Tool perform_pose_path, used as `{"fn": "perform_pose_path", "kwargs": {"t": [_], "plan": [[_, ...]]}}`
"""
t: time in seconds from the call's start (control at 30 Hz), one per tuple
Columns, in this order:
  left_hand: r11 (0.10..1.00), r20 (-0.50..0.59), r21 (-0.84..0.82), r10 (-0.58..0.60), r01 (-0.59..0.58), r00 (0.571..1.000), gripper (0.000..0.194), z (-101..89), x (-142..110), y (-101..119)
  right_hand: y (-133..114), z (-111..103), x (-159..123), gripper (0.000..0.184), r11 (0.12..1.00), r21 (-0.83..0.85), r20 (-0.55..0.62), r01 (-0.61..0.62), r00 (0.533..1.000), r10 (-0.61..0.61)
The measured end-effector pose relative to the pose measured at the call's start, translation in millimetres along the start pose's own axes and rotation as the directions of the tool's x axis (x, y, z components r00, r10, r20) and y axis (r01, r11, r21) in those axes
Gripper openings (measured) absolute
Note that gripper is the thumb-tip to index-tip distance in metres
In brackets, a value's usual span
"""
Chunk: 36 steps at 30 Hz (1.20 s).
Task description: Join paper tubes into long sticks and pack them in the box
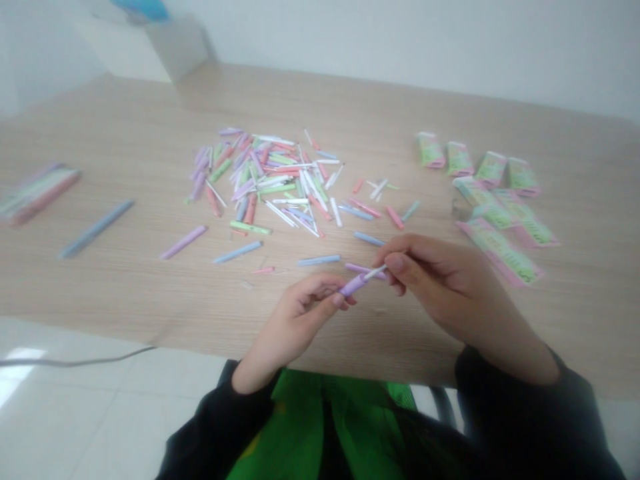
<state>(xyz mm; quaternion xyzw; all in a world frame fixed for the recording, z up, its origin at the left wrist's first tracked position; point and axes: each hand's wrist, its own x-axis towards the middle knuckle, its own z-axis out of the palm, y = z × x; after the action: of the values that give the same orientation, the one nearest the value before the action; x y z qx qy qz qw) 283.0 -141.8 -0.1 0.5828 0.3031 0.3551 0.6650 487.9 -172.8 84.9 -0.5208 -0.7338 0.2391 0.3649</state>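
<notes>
While a lilac pen barrel [353,285] is held in the curled fingers of the left hand [297,323], a white rod [376,271] in its end is pinched by the right hand [435,280], above the wooden bench [125,293].

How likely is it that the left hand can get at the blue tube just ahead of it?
Likely yes, once it lets go: the left hand is holding a purple tube, but only bare tabletop lies between it and the blue tube.
</notes>
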Motion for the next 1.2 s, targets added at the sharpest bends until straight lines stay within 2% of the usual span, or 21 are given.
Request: {"fn": "perform_pose_path", "kwargs": {"t": [0.13,0.3,0.4,0.53,0.63,0.77,0.83,0.93,1.0,1.07,1.13,1.2], "plan": [[0.997,0.013,0.081,0.010,-0.011,1.000,0.025,-2.9,-5.1,0.9,0.7,10.7,2.5,0.020,0.993,0.091,-0.010,-0.071,0.997,0.073],[0.986,0.102,0.154,0.043,-0.059,0.994,0.029,-4.2,-7.4,4.9,2.5,27.0,13.0,0.026,0.963,0.249,0.020,-0.104,0.995,0.102],[0.985,0.054,0.140,0.098,-0.105,0.994,0.030,-3.5,-5.8,3.2,2.6,38.9,21.3,0.034,0.961,0.265,0.055,-0.075,0.997,0.063],[0.997,-0.033,0.022,0.075,-0.074,0.997,0.035,-8.2,-6.9,-1.3,10.4,44.7,20.5,0.019,0.953,0.287,0.051,-0.100,0.995,0.089],[0.999,-0.100,0.006,0.051,-0.050,0.994,0.040,-24.1,-13.7,-0.2,25.9,31.9,0.8,0.028,0.982,0.127,0.026,-0.139,0.990,0.137],[0.995,-0.283,-0.073,0.049,-0.072,0.958,0.037,-55.4,-26.4,8.1,54.6,15.3,-43.2,0.020,0.956,-0.242,0.085,-0.164,0.978,0.189],[0.984,-0.372,-0.133,0.063,-0.120,0.926,0.033,-67.3,-30.5,13.6,66.0,18.6,-62.3,0.021,0.931,-0.298,0.081,-0.208,0.967,0.242],[0.976,-0.437,-0.129,0.101,-0.173,0.894,0.032,-75.6,-32.7,22.2,73.7,34.3,-77.6,0.010,0.927,-0.284,0.083,-0.244,0.957,0.278],[0.973,-0.462,-0.106,0.133,-0.203,0.877,0.031,-77.9,-33.4,28.4,74.6,41.5,-77.9,0.015,0.935,-0.266,0.093,-0.234,0.959,0.267],[0.970,-0.511,-0.090,0.150,-0.226,0.846,0.029,-81.0,-35.0,34.4,76.8,38.6,-71.2,0.016,0.937,-0.276,0.104,-0.214,0.962,0.251],[0.968,-0.570,-0.084,0.147,-0.235,0.809,0.028,-86.0,-37.7,38.8,84.4,24.9,-58.2,0.013,0.929,-0.312,0.078,-0.199,0.969,0.234],[0.968,-0.603,-0.089,0.135,-0.235,0.786,0.028,-92.1,-40.8,40.0,99.1,5.7,-40.6,0.007,0.910,-0.356,-0.030,-0.213,0.976,0.216]]}}
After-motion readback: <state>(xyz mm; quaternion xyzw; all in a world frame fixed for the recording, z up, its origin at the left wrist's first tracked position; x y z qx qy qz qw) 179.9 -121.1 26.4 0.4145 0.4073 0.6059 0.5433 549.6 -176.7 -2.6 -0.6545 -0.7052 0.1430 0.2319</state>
